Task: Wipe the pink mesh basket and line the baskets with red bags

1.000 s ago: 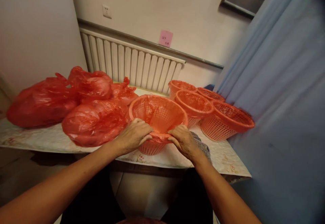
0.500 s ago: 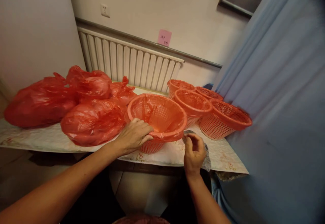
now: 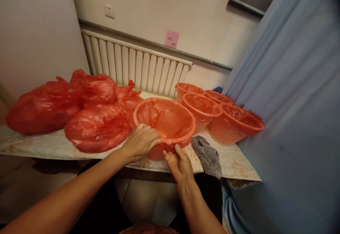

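Note:
A red mesh plastic basket [image 3: 159, 153] stands upright at the table's near edge, lined with a thin red plastic bag [image 3: 170, 120] folded over its rim. My left hand [image 3: 142, 140] is closed over the near left part of the rim, fingers on the inside and thumb toward the front. Against the near side, just under the rim, my right hand [image 3: 181, 166] touches the folded-down bag edge with thumb and fingers apart. To the right of this hand, a crumpled grey cloth [image 3: 207, 156] lies on the table.
Several filled red plastic bags [image 3: 98, 131] sit on the left of the table [image 3: 53, 145]. Several more red baskets [image 3: 225, 133] are grouped at the right, beside a blue curtain [image 3: 289, 120]. A white radiator [image 3: 135, 64] runs along the wall behind.
My right hand has moved left from above the grey cloth to the basket's near side, leaving the cloth in full view. My left hand stays on the rim.

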Tool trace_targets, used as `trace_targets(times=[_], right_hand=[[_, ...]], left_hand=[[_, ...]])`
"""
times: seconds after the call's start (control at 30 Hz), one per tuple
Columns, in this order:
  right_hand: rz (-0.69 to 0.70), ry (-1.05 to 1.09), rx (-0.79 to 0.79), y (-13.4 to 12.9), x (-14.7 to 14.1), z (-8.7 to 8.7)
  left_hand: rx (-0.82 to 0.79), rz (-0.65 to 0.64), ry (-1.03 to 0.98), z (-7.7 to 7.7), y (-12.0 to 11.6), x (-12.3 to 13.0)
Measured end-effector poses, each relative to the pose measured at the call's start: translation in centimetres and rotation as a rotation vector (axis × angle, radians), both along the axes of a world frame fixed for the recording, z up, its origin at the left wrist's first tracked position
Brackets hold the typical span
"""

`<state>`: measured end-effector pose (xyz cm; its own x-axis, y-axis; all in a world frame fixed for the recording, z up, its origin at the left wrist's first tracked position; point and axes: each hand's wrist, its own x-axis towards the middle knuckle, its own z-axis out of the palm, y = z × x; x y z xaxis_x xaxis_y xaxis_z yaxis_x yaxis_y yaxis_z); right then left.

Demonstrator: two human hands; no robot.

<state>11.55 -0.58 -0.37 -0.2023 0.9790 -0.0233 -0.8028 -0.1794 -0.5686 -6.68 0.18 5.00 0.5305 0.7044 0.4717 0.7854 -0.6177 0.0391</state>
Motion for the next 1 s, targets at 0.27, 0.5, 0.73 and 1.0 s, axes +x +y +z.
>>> trace_targets(times=[0.27, 0.5, 0.73, 1.0], right_hand=[[-0.019, 0.037, 0.034, -0.3, 0.2, 0.2], [0.104, -0.113, 0.051, -0.7, 0.3, -1.5], [0.05, -0.302, 0.074, 0.0, 0.9, -2.8], [-0.655, -0.732, 0.011, 1.4, 5.6, -3.4]], left_hand=[[0.018, 0.004, -0.02, 0.2, -0.3, 0.2], [0.029, -0.003, 0.001, 0.3, -0.2, 0.2], [0.027, 0.001, 0.018, 0.2, -0.1, 0.2], [0.021, -0.017, -0.006, 0.1, 0.0, 0.0]])
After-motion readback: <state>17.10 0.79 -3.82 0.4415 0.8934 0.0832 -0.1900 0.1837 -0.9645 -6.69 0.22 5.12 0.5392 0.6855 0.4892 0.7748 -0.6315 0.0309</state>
